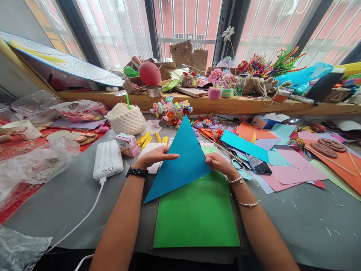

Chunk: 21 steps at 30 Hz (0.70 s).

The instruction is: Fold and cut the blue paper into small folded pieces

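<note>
Holding blue paper triangle (180,165) in both hands, above far-left part of green paper stack (197,216), straight ahead of the body. Overhanging the stack on its left side. Can't tell if touching the green underneath.

Not off to one side of either hand: lying directly between left hand (155,156) and right hand (220,163). Can't call either nearer, with both in contact. Gripping with left hand about midway along the long left edge, thumb laid over the top face and pointing right, other fingers mostly hidden behind. Pinching with right hand on the shorter right edge, just short of the right corner, fingers curled.

Pointing one corner away from the body, toward the windows; another back and left, near the left forearm; the last one right, at right hand. Running longest along the left edge, from near-left corner to far corner, leaning right with distance. Looking roughly square at the right corner.

Further out on grey tabletop (70,210): see white paper sheet (153,168) behind left hand, yellow paper strips (146,139) beyond, white power bank (107,161) to the left. Past right hand, see scissors (237,164), smartphone (261,166) and turquoise paper strip (244,146).
</note>
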Motion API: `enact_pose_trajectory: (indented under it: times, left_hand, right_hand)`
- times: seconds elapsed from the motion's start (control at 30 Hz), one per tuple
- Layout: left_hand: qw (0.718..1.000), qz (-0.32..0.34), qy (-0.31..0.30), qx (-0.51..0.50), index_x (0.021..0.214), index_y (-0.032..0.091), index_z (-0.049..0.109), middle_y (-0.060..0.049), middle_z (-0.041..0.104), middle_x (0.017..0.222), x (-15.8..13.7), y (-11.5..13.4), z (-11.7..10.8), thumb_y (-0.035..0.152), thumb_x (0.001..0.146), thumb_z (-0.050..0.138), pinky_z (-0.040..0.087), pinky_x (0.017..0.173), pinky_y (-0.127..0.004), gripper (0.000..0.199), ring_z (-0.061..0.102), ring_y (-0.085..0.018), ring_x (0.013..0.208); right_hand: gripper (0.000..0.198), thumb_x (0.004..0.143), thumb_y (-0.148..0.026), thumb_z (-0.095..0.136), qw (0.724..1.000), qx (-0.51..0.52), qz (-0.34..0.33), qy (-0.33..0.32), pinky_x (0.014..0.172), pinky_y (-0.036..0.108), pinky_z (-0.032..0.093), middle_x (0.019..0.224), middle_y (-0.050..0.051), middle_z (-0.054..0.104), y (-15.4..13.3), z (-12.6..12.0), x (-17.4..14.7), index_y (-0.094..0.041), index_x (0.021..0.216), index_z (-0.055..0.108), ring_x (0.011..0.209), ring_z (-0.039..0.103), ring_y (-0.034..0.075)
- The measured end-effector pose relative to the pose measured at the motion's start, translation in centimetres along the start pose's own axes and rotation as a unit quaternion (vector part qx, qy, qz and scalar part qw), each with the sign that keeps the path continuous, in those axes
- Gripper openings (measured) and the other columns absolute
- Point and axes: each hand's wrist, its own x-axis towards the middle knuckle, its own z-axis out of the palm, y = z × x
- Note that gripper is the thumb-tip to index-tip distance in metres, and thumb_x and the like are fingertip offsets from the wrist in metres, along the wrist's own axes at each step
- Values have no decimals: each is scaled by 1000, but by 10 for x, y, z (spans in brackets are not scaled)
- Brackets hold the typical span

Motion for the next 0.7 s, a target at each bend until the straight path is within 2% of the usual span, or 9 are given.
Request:
enact_pose_trajectory:
  times: [0.13,0.3,0.7]
  left_hand:
    - [999,-16,-27,-34,54,16,47,3,45,53,3,-2,4,48,66,56,27,42,-21,35,39,-10,48]
    - [999,-11,-44,-29,52,16,44,3,42,52,3,-2,6,47,66,57,25,42,-20,36,36,-9,48]
    - [997,-2,-71,-36,65,14,52,1,51,67,5,-2,6,47,68,57,36,51,-20,34,44,-11,59]
  right_hand:
    - [59,66,-74,29,1000,5,2,-17,43,22,23,47,-5,31,1,-1,0,-18,50,34,44,30,8]
    - [59,67,-75,27,999,-3,3,-42,42,22,23,48,-5,29,2,-1,-1,-19,50,33,44,29,8]
    - [58,67,-74,28,999,8,6,-50,43,22,24,50,-5,31,-1,-2,-1,-18,53,34,46,30,8]
